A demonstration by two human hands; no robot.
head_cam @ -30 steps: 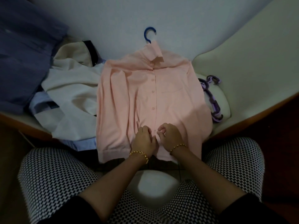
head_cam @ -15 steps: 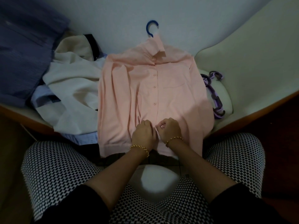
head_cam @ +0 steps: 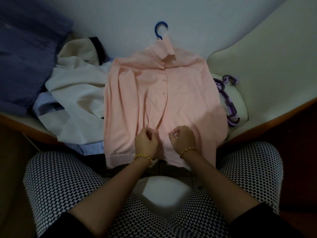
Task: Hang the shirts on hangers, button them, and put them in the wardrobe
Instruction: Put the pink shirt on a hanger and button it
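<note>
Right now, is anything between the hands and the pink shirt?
Nothing visible: the left hand and the right hand are both at the shirt's lower front, by the placket.

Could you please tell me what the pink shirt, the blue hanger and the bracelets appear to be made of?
The pink shirt looks like matte woven cloth, perhaps cotton or a blend: it creases and drapes. The blue hanger seems moulded plastic, by its uniform hook. The bracelets look like golden metal beads, since they glint; which metal cannot be told.
</note>
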